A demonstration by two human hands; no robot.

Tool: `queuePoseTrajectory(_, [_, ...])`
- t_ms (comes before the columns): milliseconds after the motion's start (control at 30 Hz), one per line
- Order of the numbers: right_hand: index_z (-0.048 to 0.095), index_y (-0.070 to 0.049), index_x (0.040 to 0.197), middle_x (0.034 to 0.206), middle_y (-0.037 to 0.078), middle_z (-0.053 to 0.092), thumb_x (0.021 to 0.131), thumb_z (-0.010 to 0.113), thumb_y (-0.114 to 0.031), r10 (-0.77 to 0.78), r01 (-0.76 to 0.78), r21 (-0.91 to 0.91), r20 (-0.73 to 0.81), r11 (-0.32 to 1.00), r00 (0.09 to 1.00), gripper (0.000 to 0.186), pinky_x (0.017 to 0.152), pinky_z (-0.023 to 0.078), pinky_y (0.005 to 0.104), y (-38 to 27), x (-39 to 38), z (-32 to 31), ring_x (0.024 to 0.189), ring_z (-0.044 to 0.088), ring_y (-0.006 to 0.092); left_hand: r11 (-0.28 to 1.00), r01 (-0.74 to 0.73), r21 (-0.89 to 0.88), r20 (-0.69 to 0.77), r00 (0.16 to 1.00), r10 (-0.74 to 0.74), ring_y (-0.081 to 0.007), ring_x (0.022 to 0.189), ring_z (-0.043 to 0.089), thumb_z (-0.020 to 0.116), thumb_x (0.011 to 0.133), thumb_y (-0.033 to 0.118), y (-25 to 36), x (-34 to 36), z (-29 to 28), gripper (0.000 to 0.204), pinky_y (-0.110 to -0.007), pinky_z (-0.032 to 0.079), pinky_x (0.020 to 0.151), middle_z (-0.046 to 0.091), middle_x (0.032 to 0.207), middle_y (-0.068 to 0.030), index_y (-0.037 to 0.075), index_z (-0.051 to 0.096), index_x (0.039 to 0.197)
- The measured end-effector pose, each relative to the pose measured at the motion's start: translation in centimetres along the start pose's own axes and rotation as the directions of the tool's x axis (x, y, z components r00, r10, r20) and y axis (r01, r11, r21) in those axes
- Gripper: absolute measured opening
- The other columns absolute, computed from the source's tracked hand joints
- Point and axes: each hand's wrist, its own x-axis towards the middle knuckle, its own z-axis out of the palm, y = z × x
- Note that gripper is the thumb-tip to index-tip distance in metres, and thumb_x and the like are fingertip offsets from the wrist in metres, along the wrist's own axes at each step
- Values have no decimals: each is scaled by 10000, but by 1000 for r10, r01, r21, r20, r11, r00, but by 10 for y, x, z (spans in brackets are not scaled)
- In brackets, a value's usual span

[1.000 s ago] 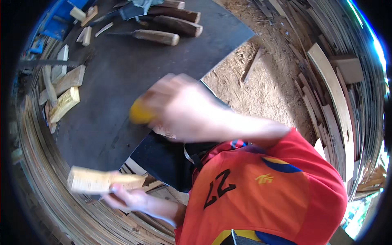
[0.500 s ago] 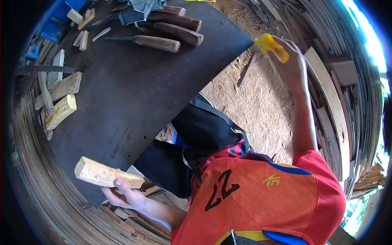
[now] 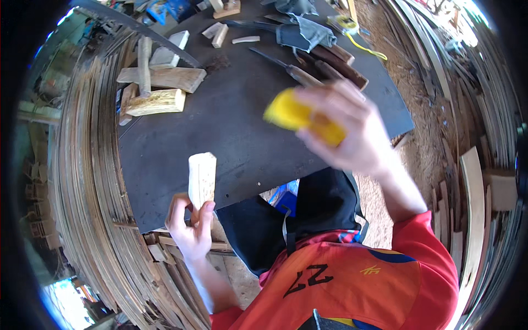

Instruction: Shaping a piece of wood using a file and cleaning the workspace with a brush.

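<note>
My left hand [image 3: 192, 225] grips a pale wooden block [image 3: 202, 179], held upright by the near left edge of the dark worktop [image 3: 236, 132]. My right hand [image 3: 344, 124] is closed on a yellow object [image 3: 283, 110], slightly blurred, held over the right part of the worktop. Beyond it lie several wood-handled tools [image 3: 301, 75], one with a long thin blade, and a grey cloth [image 3: 308, 36].
Offcuts [image 3: 165, 102] and a long saw blade [image 3: 137, 25] lie at the worktop's far left. A tape measure [image 3: 344, 25] sits at the back right. Stacked planks [image 3: 91, 181] line the left; more timber [image 3: 470, 203] stands right, beside a sawdust-strewn floor [image 3: 371, 214].
My right hand has swung out right, then back over the worktop with the yellow object. My left hand has turned the block from lying sideways to upright. The view has turned.
</note>
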Motion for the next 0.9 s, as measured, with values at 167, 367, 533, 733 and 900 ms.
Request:
queuePoseTrajectory(167, [624, -104, 1369, 1187, 176, 711, 908, 743, -224, 355, -404, -234, -227, 884, 907, 491, 877, 579, 399, 92, 31, -81, 1055, 728, 332, 995, -55, 77, 179, 983, 41, -224, 658, 607, 835, 899, 265, 0, 47, -4, 311, -348, 465, 604, 629, 798, -86, 25, 639, 907])
queuePoseTrajectory(367, [604, -93, 1330, 1209, 174, 686, 851, 760, -297, 594, -577, -390, -89, 717, 799, 544, 944, 539, 439, 132, -18, -84, 1100, 683, 347, 991, -135, -13, 485, 866, 125, -158, 583, 514, 846, 881, 213, -7, 131, 23, 280, -337, 411, 543, 573, 729, -76, 10, 653, 894])
queuePoseTrajectory(533, [585, -112, 1360, 1186, 174, 708, 878, 752, -378, 613, -575, -418, -53, 703, 788, 575, 961, 536, 442, 128, -24, -69, 1129, 681, 367, 982, -189, -31, 522, 834, 177, -152, 660, 518, 807, 911, 164, -9, 181, 49, 248, -317, 435, 609, 595, 803, -85, -18, 644, 959])
queuePoseTrajectory(733, [684, -36, 1214, 1082, 208, 724, 939, 722, -489, 424, -434, -462, -132, 774, 896, 532, 922, 542, 454, 146, 11, -59, 1030, 698, 399, 940, -342, 3, 449, 840, 305, -254, 719, 648, 856, 858, 190, -25, 187, 63, 283, -378, 512, 648, 643, 840, -104, 7, 657, 942])
queuePoseTrajectory(900, [714, -64, 1149, 1094, 202, 742, 940, 719, -446, 124, -106, -329, 33, 938, 992, 435, 870, 582, 457, 129, 99, -16, 1022, 723, 394, 901, -432, 33, 425, 822, 378, -298, 824, 691, 855, 841, 242, -29, 179, 65, 276, -411, 554, 737, 668, 854, -85, 36, 683, 908])
